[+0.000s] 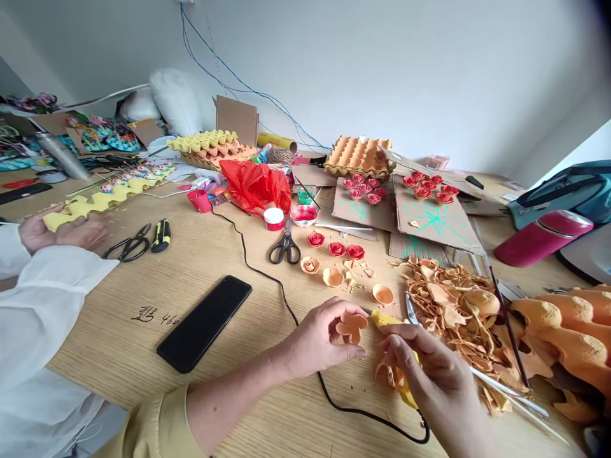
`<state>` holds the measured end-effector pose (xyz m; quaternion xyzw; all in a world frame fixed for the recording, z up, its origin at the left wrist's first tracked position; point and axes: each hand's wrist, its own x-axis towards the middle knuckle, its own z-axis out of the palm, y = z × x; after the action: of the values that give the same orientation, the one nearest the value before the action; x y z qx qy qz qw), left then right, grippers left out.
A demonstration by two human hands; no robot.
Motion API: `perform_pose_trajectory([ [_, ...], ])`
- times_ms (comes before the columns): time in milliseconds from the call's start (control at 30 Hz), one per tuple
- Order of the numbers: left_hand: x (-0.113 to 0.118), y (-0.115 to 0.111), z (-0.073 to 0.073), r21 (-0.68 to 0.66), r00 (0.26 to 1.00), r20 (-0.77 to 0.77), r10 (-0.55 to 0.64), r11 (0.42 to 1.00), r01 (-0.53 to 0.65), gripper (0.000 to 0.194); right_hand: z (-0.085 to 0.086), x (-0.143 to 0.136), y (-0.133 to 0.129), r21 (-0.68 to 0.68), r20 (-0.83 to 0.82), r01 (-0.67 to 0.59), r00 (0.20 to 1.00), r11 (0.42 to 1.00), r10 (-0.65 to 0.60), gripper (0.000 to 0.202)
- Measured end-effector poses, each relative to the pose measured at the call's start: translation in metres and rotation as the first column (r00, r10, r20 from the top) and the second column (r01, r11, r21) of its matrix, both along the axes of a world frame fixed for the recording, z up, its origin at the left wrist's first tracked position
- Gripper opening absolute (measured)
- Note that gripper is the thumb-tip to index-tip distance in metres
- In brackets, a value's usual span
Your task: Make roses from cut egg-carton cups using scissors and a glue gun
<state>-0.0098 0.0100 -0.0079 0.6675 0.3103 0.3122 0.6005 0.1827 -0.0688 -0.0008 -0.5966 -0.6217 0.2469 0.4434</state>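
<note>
My left hand (324, 337) is closed on an orange petal-shaped egg-carton cutout (352, 327), pinched between thumb and fingers. Beside it, my right hand (429, 369) is closed around a yellow hot glue gun (382, 320), whose tip points toward the cutout. The fingers hide part of the gun; its black cord (363, 416) runs across the table. Orange scraps (386, 375) show below the right fingers. Just beyond my hands are an orange carton cup (382, 294), an unpainted carton rose (333, 276) and several red roses (337, 249).
A black phone (205, 323) lies left of my forearm. Scissors (285, 247), a white-lidded jar (273, 219) and a red paint dish (304, 214) stand ahead. Carton scraps (443, 299) and an egg tray (563, 324) fill the right. At left, another person's hands (81, 230) hold a yellow carton strip (102, 202).
</note>
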Motion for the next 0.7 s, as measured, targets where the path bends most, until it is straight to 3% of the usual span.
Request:
perform_pose_trajectory([
  [133,0.001,-0.005,0.001,0.033,1.0,-0.001,-0.012,0.999,0.012,0.042,-0.001,-0.006,0.005,0.101,0.073,-0.02,0.997,0.995,0.013,0.021],
  [367,0.001,-0.014,-0.002,0.25,0.983,-0.182,-0.003,0.967,0.049,0.064,0.001,-0.02,0.008,0.025,0.054,-0.024,0.998,0.999,0.022,0.015],
  [500,0.001,-0.015,0.001,0.102,0.991,-0.125,-0.052,0.993,0.065,0.068,0.002,-0.02,0.008,0.115,0.141,0.007,0.99,0.993,-0.023,0.014],
  [633,0.001,-0.01,0.001,-0.159,0.996,0.055,-0.074,0.984,0.082,0.043,0.003,-0.016,0.007,0.136,0.192,0.005,0.981,0.991,-0.031,0.015],
  [700,0.001,-0.006,-0.002,-0.232,0.993,0.095,-0.069,0.969,0.089,0.041,0.003,-0.015,0.006,0.125,0.201,0.011,0.979,0.992,-0.036,0.015],
])
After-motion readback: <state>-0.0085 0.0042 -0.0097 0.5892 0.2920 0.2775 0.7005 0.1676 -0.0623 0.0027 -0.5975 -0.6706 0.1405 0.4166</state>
